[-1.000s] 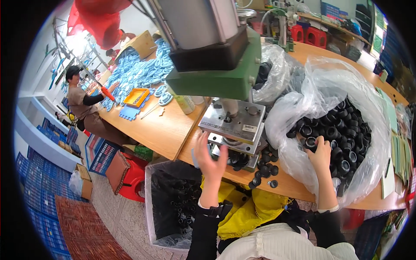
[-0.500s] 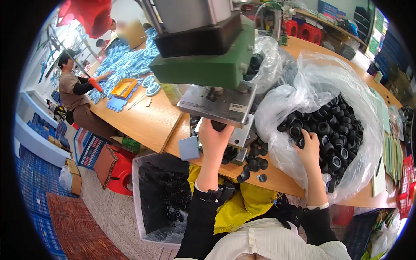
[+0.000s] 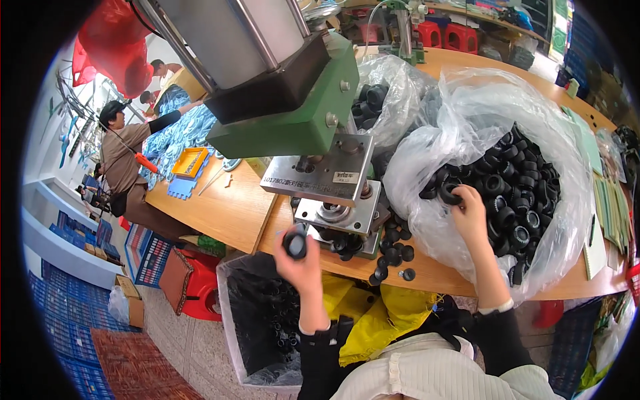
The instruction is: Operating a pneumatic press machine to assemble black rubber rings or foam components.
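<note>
Listing contents around the green press (image 3: 293, 113), left to right.

Far left of the press: a seated person in a brown top (image 3: 123, 150) at the far end of the wooden workbench (image 3: 220, 213), beside a spread of blue plastic pieces (image 3: 170, 133) and an orange tray (image 3: 189, 162). Below the bench edge on that side, a red stool (image 3: 193, 283).

Below the press, under the bench edge: a clear-walled bin (image 3: 230, 320) holding black parts.

Just below and left of the press's steel die plate (image 3: 337, 217): left hand (image 3: 300, 263), raised off the bench, fingers curled closed around one black round cap (image 3: 295, 245), which is pinched between thumb and fingertips with its open end facing the camera. The cap sits just short of the die plate, not touching it.

At the foot of the press, to its right: loose black caps (image 3: 393, 253) scattered on the bench.

Behind the press, to its right: a smaller clear bag (image 3: 393, 87) with black caps inside.

Right of the press: a large clear plastic bag (image 3: 467, 120), mouth open, heaped with black caps (image 3: 520, 200). Right hand (image 3: 470, 213) lies inside the bag's mouth, fingers bent down onto the pile; fingertips close on a black ring-shaped cap (image 3: 448, 193), though how firmly it is gripped cannot be told.

Far right of the press: green flat sheets (image 3: 610, 207) lying on the bench beside the bag.
</note>
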`<control>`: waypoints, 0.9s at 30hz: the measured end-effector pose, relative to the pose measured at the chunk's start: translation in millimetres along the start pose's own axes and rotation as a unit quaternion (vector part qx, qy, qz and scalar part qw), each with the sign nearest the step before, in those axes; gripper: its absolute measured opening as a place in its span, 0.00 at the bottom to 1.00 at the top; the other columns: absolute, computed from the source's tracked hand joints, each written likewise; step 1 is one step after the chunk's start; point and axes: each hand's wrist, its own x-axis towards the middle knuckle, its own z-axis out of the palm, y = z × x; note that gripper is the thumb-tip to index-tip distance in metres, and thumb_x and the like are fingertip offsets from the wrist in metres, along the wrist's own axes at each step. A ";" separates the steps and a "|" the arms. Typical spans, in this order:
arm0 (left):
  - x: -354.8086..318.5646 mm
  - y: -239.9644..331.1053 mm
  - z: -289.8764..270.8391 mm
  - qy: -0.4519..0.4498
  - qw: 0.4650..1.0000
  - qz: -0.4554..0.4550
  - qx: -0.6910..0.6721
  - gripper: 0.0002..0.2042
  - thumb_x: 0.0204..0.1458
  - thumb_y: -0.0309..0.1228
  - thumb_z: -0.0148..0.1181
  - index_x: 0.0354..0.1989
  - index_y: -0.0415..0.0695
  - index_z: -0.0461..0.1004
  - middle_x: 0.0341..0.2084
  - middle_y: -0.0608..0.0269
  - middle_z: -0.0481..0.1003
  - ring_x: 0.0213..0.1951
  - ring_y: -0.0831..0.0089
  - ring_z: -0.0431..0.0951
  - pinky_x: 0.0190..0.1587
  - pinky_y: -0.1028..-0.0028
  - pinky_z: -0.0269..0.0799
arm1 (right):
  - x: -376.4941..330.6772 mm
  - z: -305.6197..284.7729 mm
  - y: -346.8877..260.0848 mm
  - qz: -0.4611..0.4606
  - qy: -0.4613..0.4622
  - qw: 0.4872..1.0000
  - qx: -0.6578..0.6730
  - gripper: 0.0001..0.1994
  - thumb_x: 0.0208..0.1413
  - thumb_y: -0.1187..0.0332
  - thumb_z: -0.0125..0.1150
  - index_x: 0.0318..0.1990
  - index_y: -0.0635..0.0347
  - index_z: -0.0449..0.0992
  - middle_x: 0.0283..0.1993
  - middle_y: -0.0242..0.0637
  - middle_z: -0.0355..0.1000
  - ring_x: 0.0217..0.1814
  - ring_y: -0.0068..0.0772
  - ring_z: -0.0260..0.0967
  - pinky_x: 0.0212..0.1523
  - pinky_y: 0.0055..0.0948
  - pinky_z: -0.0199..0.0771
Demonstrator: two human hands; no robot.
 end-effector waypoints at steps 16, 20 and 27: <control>15.1 -67.8 -50.4 -0.135 0.927 0.121 0.329 0.15 0.55 0.28 0.50 0.51 0.36 0.68 0.52 0.45 0.68 0.58 0.42 0.62 0.58 0.54 0.56 | -35.8 82.1 -155.8 -0.105 -0.144 0.950 0.256 0.27 0.42 0.70 0.70 0.52 0.67 0.67 0.40 0.46 0.74 0.39 0.36 0.74 0.38 0.28 0.73; 25.5 -88.6 -35.9 -0.164 0.914 0.119 0.350 0.15 0.56 0.30 0.48 0.50 0.39 0.70 0.52 0.51 0.69 0.59 0.47 0.62 0.55 0.55 0.59 | -29.1 91.5 -176.7 -0.103 -0.140 0.958 0.227 0.20 0.42 0.71 0.70 0.44 0.65 0.73 0.35 0.47 0.75 0.37 0.48 0.74 0.37 0.33 0.73; 23.7 -101.6 -17.9 -0.188 0.878 0.077 0.433 0.14 0.57 0.33 0.48 0.48 0.45 0.73 0.52 0.63 0.71 0.58 0.61 0.66 0.54 0.59 0.61 | -19.0 80.6 -170.5 -0.114 -0.178 0.961 0.176 0.24 0.40 0.69 0.71 0.47 0.64 0.71 0.40 0.52 0.73 0.41 0.51 0.72 0.39 0.36 0.71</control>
